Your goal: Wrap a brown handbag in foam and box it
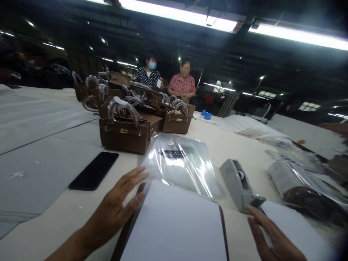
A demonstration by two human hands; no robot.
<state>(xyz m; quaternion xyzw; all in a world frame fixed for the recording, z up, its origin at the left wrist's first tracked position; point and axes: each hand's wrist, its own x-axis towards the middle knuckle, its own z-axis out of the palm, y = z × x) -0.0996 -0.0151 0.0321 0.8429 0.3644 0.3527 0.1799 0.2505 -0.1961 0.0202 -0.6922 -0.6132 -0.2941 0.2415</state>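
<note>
- Left hand (119,203) spread, gripping nothing, by the white sheet (179,224) on the tabletop (231,145)!
- Right hand (272,232) at the tape dispenser (236,185), white core (241,175) inside; can't tell its grip.
- Beyond, white packing (118,101) peeks from the front brown handbag (123,139)!

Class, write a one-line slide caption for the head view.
Left hand beside a white sheet, right hand at a grey tape dispenser, with brown handbags standing beyond.
</note>
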